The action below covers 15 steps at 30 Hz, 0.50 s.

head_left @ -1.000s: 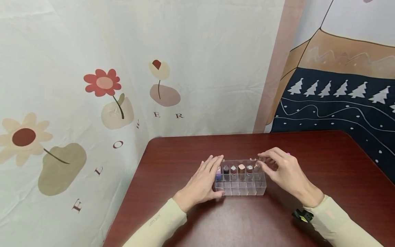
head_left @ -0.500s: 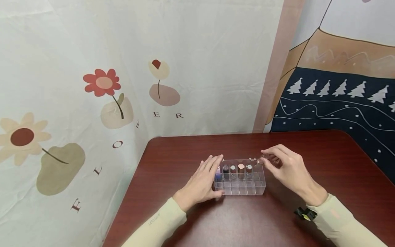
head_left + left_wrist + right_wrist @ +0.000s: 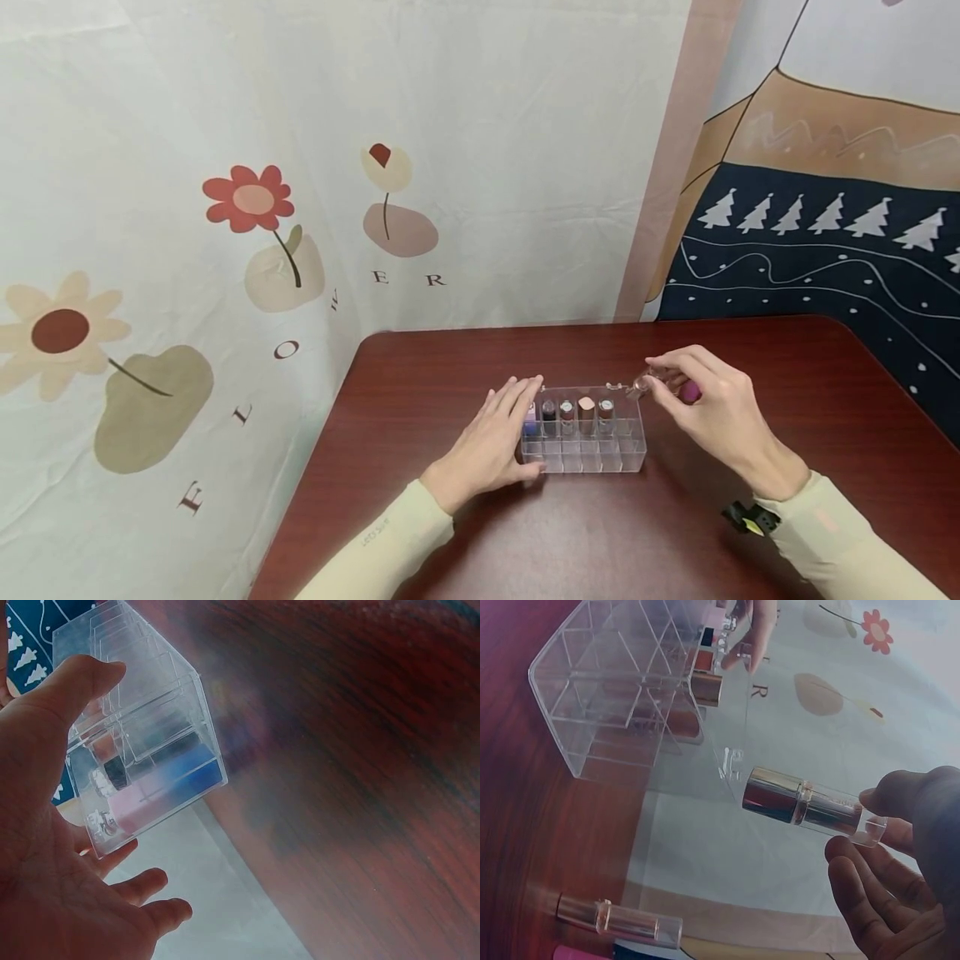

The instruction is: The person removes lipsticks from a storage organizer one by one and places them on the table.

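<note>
A clear compartmented lipstick organizer (image 3: 583,458) stands on the table. My left hand (image 3: 487,442) holds its left end, thumb at the front and fingers reaching along the side and back. Several lipsticks (image 3: 587,412) and a pink-and-blue item (image 3: 161,787) stand in its back row. Beyond the organizer's back right corner, my right hand (image 3: 716,404) pinches a lipstick (image 3: 776,796) by its clear end between thumb and fingers. The lipstick's shiny, dark-reflecting end points toward the organizer, apart from it. Front compartments look see-through, with nothing visible in them.
Another clear-capped lipstick (image 3: 619,922) stands on the table near my right hand, beside a magenta item (image 3: 692,392) partly hidden by that hand. The dark red table (image 3: 435,358) ends at printed cloth hangings (image 3: 525,208) behind.
My right hand has lifted the lipstick out of the organizer's back right compartment and moved right and slightly back with it. My left hand has stayed on the organizer.
</note>
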Motion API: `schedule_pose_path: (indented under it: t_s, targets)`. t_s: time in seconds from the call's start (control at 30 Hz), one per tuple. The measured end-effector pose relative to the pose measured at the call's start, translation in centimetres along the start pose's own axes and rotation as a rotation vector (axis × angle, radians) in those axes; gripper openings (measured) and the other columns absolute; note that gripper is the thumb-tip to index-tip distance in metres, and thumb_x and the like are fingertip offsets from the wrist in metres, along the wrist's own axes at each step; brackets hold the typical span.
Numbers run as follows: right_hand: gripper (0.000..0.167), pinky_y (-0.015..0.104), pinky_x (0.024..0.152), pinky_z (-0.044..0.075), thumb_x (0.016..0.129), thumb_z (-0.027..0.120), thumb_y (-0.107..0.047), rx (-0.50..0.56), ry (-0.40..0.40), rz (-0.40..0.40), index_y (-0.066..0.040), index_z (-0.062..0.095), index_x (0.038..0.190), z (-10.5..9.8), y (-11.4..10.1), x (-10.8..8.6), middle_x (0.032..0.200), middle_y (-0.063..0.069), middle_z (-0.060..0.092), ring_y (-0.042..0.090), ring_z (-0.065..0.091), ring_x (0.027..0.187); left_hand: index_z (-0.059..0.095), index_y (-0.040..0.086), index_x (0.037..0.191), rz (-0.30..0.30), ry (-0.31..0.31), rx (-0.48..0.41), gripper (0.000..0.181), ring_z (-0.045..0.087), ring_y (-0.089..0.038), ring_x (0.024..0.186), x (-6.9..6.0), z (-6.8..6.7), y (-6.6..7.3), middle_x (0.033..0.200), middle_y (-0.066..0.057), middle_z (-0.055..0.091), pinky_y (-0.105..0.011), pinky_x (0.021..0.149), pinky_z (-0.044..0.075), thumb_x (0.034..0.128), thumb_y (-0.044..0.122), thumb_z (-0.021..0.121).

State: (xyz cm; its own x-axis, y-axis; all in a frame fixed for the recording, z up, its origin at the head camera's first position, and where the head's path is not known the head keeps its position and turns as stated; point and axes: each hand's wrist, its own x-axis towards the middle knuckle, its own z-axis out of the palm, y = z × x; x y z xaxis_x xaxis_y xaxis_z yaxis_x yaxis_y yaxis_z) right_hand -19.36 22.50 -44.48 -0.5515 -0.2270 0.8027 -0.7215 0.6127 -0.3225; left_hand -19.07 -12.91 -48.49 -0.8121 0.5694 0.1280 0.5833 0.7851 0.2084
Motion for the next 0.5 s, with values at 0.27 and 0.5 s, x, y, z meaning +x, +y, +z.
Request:
schedule_pose_path:
  t_s: [0.27,0.5]
  targets:
    - [0.032,0.000,0.078,0.054,0.100,0.094,-0.027,-0.022,0.004,0.012,-0.005,0.087,0.121,-0.8,0.5,-0.2,0.107,0.007,0.084,0.017,0.073,0.075,0.018,0.011,0.187,-0.001,0.004,0.001,0.133,0.037,-0.045,0.177,0.0,0.1,0.0,0.187,-0.017,0.040,-0.067,0.141,0.039,0.0893,0.051,0.099]
    - [0.035,-0.001,0.086,0.053,0.104,0.090,-0.035,-0.064,0.016,0.029,-0.006,0.087,0.122,-1.6,1.1,-0.6,0.106,0.007,0.084,0.012,0.072,0.078,0.019,0.011,0.187,-0.002,0.003,-0.004,0.132,0.037,-0.045,0.177,-0.1,-0.1,0.1,0.187,-0.017,0.039,-0.067,0.141,0.039,0.0895,0.051,0.099]
